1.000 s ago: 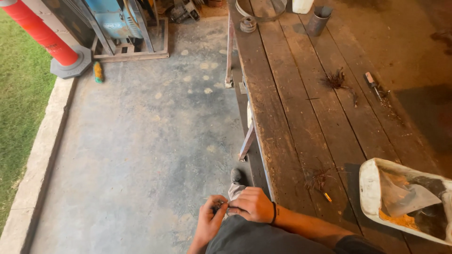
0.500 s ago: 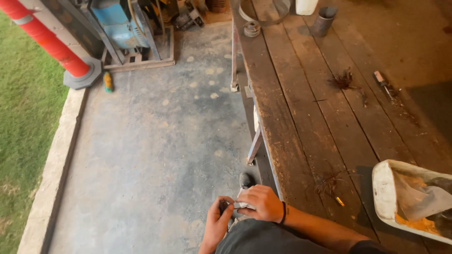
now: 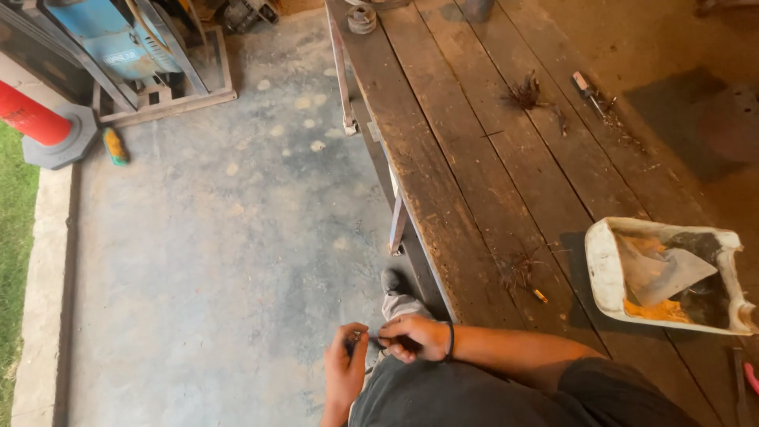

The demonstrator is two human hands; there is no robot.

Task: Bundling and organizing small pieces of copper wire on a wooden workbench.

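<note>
- The left hand (image 3: 345,372) was low in the head view, fingers curled around one end of a small dark object (image 3: 371,341) held out over the concrete floor (image 3: 213,261).
- The right hand (image 3: 413,338) met it from the other side, fingers pinched shut on the same small dark object; a dark band circled that wrist. What the object was could not be told, being too small and mostly covered by the fingers.
- Both hands were touching each other, just beside the near edge of the wooden table (image 3: 474,158), above the person's grey-clad knee and dark shoe (image 3: 394,281).
- On the table, near the right forearm, lay a tangle of thin dark wire strands (image 3: 518,271) with a small yellow piece (image 3: 540,296) just beside it.
- Farther right sat a cut-open white plastic container (image 3: 605,269) with orange residue and a grey scrap inside.
- At the table's far part lay another wire clump (image 3: 523,95) and a small screwdriver-like tool (image 3: 587,85), near each other.
- Across the floor, well apart from the hands, stood a blue machine on a metal frame (image 3: 118,47), a red post in a grey base (image 3: 35,122), and a small yellow-green item (image 3: 115,145) beside it.
</note>
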